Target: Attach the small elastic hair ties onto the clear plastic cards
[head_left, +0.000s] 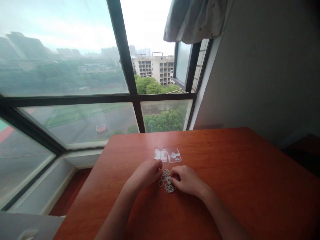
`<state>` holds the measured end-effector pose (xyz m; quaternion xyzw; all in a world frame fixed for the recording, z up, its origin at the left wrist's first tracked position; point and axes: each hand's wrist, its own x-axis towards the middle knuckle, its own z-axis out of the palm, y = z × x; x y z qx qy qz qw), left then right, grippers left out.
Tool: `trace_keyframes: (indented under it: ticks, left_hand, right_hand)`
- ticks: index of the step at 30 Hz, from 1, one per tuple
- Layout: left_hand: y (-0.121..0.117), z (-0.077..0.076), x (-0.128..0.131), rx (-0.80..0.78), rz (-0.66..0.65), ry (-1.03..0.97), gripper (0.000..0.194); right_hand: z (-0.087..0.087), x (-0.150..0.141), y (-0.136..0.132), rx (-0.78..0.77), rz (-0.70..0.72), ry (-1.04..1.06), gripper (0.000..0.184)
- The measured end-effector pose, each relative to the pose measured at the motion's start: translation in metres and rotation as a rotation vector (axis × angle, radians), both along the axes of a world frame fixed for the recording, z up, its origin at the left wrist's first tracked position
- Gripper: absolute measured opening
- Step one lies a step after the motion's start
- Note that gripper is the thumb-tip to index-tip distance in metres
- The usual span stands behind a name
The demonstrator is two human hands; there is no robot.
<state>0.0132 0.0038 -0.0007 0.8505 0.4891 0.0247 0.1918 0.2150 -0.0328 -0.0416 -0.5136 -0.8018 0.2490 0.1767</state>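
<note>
A small pile of thin pale rings (170, 188), perhaps elastic bands, lies on the table between my hands. One or two look yellowish. My right hand (187, 180) is at the pile's right edge, thumb and forefinger curled to a pinch on a pale ring (169, 180). My left hand (148, 172) is to the left and slightly farther away, fingers curled and closed near the small clear plastic box; whatever is in them is hidden. Behind the pile the box lies open, its left half (160, 154) partly behind my left fingers. Small white pieces sit in its right half (174, 155).
The reddish-brown wooden table (225, 156) stretches out on both sides of my hands. Beyond its far edge is a dark-framed window (135, 97) with one pane swung outward. A grey curtain (195, 20) hangs at the upper right, beside a plain wall (250, 73).
</note>
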Motion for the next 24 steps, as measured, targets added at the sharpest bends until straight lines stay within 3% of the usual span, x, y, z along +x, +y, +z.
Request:
trace_keyframes:
  ticks: [11,16,24]
  left_hand:
    - [0.000,-0.005,0.000,0.004,-0.004,-0.022,0.013]
    - [0.000,-0.004,0.002,-0.015,-0.015,-0.082,0.013]
    - [0.000,-0.010,0.014,0.030,-0.068,-0.380,0.017]
  right_hand:
    - [-0.002,0.000,-0.001,-0.005,0.007,-0.035,0.008]
    - [-0.003,0.000,0.002,-0.015,0.014,0.077,0.009]
    - [-0.008,-0.001,0.013,0.078,-0.192,0.355,0.011]
